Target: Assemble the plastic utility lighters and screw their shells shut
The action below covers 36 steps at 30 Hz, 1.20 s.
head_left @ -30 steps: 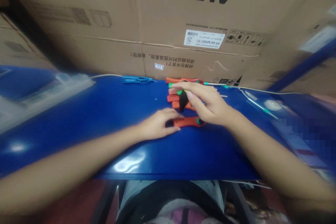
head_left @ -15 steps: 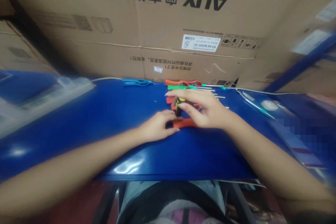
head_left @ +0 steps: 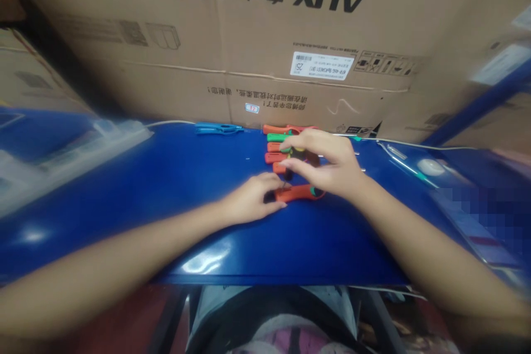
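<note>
On the blue table, an orange long-necked lighter handle (head_left: 296,193) lies sideways with a dark green part near its right end. My left hand (head_left: 251,199) grips its left end between thumb and fingers. Above it, my right hand (head_left: 334,161) pinches a short black-and-yellow screwdriver (head_left: 289,173). The screwdriver leans, its thin tip down by the handle near my left fingertips; whether the tip touches cannot be made out. Just beyond, several lighters lie in a row, including a green one (head_left: 277,137) and a red one (head_left: 274,157), partly covered by my right hand.
A large cardboard box (head_left: 249,27) stands upright along the table's back edge. Blue handle pieces (head_left: 218,129) lie at its foot. On the left is a pale plastic power strip or tray (head_left: 103,141), blurred. To the right are a white round object (head_left: 427,167) and a cable.
My right hand has shifted slightly right with the screwdriver, which now leans more. More of the orange handle shows. My left hand keeps its grip. The view has shifted a little.
</note>
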Each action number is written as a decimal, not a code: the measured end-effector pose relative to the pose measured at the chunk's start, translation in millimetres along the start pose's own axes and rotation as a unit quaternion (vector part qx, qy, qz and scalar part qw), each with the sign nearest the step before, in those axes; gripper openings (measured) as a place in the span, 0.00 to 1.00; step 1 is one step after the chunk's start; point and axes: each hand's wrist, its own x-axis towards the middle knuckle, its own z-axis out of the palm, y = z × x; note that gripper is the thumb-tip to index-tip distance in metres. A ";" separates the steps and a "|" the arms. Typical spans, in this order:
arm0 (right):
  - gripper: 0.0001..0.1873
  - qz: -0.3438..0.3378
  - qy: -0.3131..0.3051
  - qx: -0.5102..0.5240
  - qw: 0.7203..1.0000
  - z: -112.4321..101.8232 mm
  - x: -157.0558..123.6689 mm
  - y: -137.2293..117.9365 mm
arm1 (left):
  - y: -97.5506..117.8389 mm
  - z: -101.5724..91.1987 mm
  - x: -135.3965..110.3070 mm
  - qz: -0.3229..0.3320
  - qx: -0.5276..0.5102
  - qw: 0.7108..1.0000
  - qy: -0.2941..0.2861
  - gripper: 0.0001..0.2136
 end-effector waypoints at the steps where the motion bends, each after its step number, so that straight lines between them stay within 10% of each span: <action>1: 0.09 -0.005 0.020 -0.021 1.000 1.6 -0.2 0.4 | 0.0 -0.1 0.0 -0.001 -0.001 1.000 -0.001 0.16; 7: 0.20 0.029 -0.102 -0.016 0.994 -8.9 1.2 -2.7 | 0.8 -0.3 -0.6 0.004 -0.008 1.000 0.006 0.16; 13: 0.07 -0.008 -0.020 -0.020 1.000 -3.8 4.3 -2.5 | 0.9 0.1 0.1 0.005 -0.006 1.000 0.000 0.17; 19: 0.19 0.059 -0.106 0.034 0.992 -8.9 2.1 1.0 | -1.4 1.6 -1.8 0.005 0.003 1.000 0.008 0.18; 25: 0.10 0.026 -0.018 -0.021 0.999 -11.0 4.4 -0.6 | -1.0 1.5 -0.8 0.003 0.003 1.000 0.004 0.16; 31: 0.15 0.019 -0.087 0.037 0.995 -14.1 5.4 -5.7 | -1.5 1.8 -1.1 0.002 -0.007 1.000 0.009 0.15; 36: 0.07 -0.025 0.031 -0.035 0.999 4.0 -1.1 -8.9 | -2.1 2.2 -1.3 -0.006 -0.005 1.000 0.007 0.13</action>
